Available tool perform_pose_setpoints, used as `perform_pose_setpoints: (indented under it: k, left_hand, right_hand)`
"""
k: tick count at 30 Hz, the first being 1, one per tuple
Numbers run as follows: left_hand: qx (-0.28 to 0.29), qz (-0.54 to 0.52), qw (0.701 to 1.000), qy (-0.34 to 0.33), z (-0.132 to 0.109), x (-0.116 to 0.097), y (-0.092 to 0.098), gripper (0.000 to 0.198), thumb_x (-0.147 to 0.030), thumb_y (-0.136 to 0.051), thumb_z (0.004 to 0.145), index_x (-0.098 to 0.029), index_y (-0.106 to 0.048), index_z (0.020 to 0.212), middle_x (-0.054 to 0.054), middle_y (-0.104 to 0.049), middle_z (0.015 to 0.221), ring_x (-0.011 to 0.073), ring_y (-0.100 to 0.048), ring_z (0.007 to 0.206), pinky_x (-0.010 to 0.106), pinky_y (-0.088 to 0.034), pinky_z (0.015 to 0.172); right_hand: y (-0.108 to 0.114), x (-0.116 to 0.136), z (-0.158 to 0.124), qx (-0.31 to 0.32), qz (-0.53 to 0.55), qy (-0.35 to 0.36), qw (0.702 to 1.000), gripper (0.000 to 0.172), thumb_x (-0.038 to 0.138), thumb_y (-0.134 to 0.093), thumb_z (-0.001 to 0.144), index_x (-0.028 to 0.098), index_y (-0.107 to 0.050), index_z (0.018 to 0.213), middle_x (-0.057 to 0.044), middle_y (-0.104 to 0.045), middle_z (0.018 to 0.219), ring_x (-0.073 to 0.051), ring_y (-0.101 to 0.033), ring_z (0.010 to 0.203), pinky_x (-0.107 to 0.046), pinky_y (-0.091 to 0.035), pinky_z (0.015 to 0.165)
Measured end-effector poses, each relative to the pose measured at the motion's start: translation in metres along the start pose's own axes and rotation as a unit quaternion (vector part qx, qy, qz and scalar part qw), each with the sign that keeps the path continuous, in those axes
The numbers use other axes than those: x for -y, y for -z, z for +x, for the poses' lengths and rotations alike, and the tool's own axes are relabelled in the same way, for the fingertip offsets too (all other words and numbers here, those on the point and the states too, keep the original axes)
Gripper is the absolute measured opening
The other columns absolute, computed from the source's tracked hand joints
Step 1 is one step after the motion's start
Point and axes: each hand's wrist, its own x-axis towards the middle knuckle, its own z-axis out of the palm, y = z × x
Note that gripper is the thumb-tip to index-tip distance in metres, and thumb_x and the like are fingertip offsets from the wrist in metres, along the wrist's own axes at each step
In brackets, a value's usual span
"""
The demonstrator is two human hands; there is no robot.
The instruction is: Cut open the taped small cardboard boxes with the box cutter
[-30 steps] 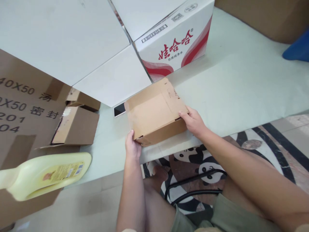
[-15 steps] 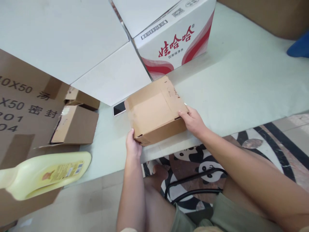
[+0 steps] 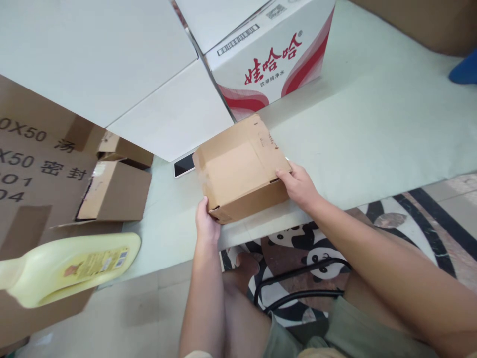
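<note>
A small brown cardboard box (image 3: 238, 166) is between my two hands at the near side of the table, its closed-looking top facing me. My left hand (image 3: 207, 222) grips its near left corner, thumb up along the side. At the near right corner my right hand (image 3: 298, 184) holds on, with the thumb on the top edge and the other fingers hidden beyond the side. Partly behind the box's left edge lies a phone (image 3: 184, 165) with a dark screen.
Large white cartons (image 3: 179, 109) and a white-and-red water carton (image 3: 276, 64) stand behind. To the left are an open cardboard box (image 3: 122, 191), a big printed carton (image 3: 30, 214) and a pale yellow bottle (image 3: 74, 266). Something blue (image 3: 464, 69) is at far right.
The view has shifted very slightly. Both hands keep the same hold on the cardboard box, which has hardly moved.
</note>
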Motion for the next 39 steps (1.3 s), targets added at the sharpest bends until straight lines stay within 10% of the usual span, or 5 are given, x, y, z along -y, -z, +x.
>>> perform_pose_setpoints:
  k: [39]
  left_hand:
    - [-0.026, -0.013, 1.000, 0.011, -0.006, 0.001, -0.010, 0.025, -0.039, -0.066, 0.073, -0.017, -0.074, 0.083, 0.004, -0.076, 0.088, 0.0187, -0.069, 0.085, 0.028, -0.049, 0.080]
  right_hand:
    - [-0.006, 0.007, -0.001, -0.031, -0.014, -0.034, 0.999, 0.029, 0.043, -0.053, 0.084, 0.020, -0.068, 0.092, -0.007, -0.074, 0.093, -0.029, -0.067, 0.095, -0.045, -0.049, 0.095]
